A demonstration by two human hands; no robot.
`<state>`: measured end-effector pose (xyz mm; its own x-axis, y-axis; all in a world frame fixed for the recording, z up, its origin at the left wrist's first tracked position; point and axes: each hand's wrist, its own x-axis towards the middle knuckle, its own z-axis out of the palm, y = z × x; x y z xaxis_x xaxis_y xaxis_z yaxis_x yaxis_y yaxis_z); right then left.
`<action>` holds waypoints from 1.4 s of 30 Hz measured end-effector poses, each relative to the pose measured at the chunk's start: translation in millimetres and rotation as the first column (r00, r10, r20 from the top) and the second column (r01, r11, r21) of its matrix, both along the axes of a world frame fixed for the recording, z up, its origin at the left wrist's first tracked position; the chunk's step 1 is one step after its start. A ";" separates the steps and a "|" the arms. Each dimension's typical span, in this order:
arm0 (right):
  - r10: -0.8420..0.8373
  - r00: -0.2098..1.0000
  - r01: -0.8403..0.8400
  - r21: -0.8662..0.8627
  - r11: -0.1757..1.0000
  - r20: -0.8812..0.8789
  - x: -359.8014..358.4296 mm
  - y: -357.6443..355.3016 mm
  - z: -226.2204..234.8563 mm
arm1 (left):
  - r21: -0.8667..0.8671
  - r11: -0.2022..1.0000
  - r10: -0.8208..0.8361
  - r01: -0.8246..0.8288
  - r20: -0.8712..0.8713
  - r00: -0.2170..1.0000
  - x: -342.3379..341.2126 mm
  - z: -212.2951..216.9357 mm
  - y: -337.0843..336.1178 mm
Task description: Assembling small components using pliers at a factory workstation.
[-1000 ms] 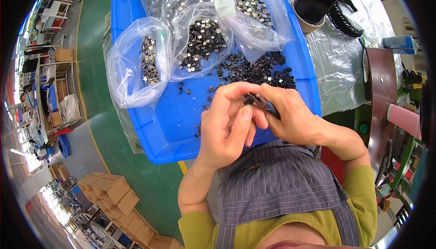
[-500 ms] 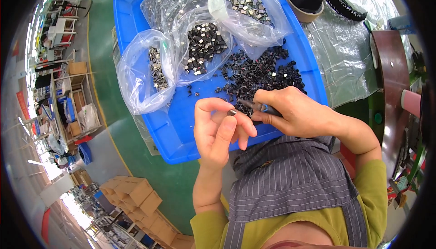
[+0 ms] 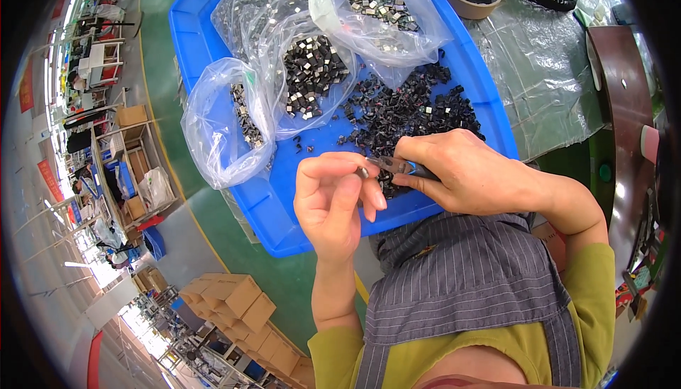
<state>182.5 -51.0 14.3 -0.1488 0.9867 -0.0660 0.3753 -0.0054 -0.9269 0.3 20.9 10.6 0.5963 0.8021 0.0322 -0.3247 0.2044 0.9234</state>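
Observation:
Between the thumb and fingertips of my left hand (image 3: 332, 201) is a small dark block-shaped part (image 3: 362, 172). My right hand (image 3: 461, 172) grips a pair of pliers (image 3: 408, 167) with dark handles and a blue accent; their jaws point left, close beside the small part. Whether the jaws touch it I cannot tell. Both hands are above the near side of a blue plastic tray (image 3: 273, 215). Just beyond my right hand lies a loose heap of small black parts (image 3: 397, 108).
In the tray stand clear plastic bags: one with black and silver pieces (image 3: 312, 73), one with silvery pieces (image 3: 379, 2), another at the left (image 3: 227, 126). A round tan holder (image 3: 472, 6) with a dark device stands beyond the tray's right side. Cardboard boxes (image 3: 234, 300) are stacked at lower left.
The plier jaws are nearer the small part in my left hand. My left hand has shifted slightly left, and the whole view has tilted a little.

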 end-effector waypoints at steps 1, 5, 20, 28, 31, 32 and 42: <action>0.001 1.000 -0.001 0.001 1.000 -0.003 -0.3 0.3 0.2 | 0.001 1.000 0.001 -0.001 -0.003 1.000 -0.5 -0.2 -0.7; 0.015 1.000 -0.015 0.007 1.000 0.010 -0.9 0.3 0.8 | 0.015 0.998 0.055 -0.054 -0.053 0.997 -0.5 -0.8 -3.3; 0.073 0.997 -0.074 -0.040 0.996 -0.029 3.2 2.5 0.9 | 0.054 0.997 0.051 -0.047 -0.084 0.995 -0.6 -2.5 -1.5; 0.111 0.993 -0.112 -0.041 0.993 -0.028 5.1 4.1 -0.7 | 0.118 0.992 0.058 -0.044 -0.119 0.991 -1.8 -2.5 -1.4; 0.149 0.988 -0.146 -0.076 0.986 0.029 5.1 4.4 -1.6 | 0.124 0.991 0.060 -0.041 -0.155 0.986 -2.3 -2.5 -2.9; 0.126 0.991 -0.124 -0.056 0.991 0.043 4.8 3.3 -2.1 | 0.122 0.992 0.062 -0.043 -0.154 0.986 -1.4 -2.5 -3.8; 0.091 0.995 -0.090 -0.016 0.996 0.028 3.8 0.1 -3.9 | 0.702 0.708 0.360 0.078 -0.454 0.815 -3.3 -1.7 -12.2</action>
